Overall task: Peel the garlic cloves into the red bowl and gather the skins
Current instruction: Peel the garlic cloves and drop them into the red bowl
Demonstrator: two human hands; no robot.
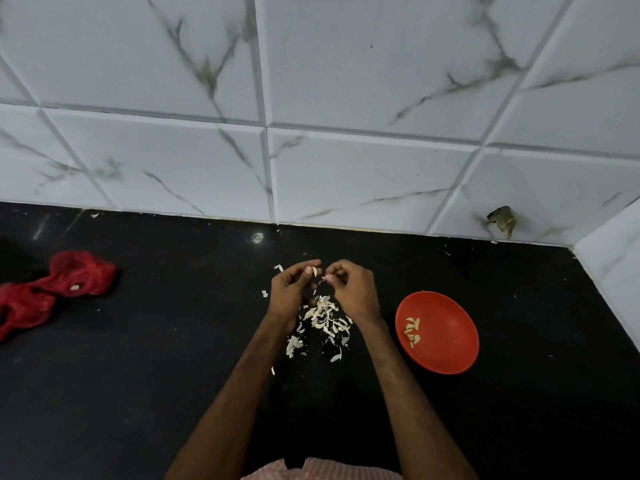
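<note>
While a small pale garlic clove (315, 271) is being pinched between the thumb and curled fingers of the left hand (292, 289), a thin pale scrap of skin (323, 278) is being pinched at the curled fingertips of the right hand (349, 289), just beside the clove. Both hands are being held close together over a glossy black stone countertop (156, 375), just above a loose heap of papery off-white garlic skins (325, 320). Stray flakes are lying scattered around the heap.

A round red plastic bowl (450, 362) is sitting right of the heap, near but apart; a small cluster of peeled cream-coloured cloves (412, 332) is lying in its left half.

Edges: the counter is being bounded at the back by a white marble-veined tile wall (346, 174), which is turning forward at far right, close behind the bowl. Bare counter is showing left of the hands as far as a crumpled red mesh bag (45, 296), well apart, and nearer the person.

Writing: a small white tag (73, 287) is showing on the mesh bag, too small to be read.
</note>
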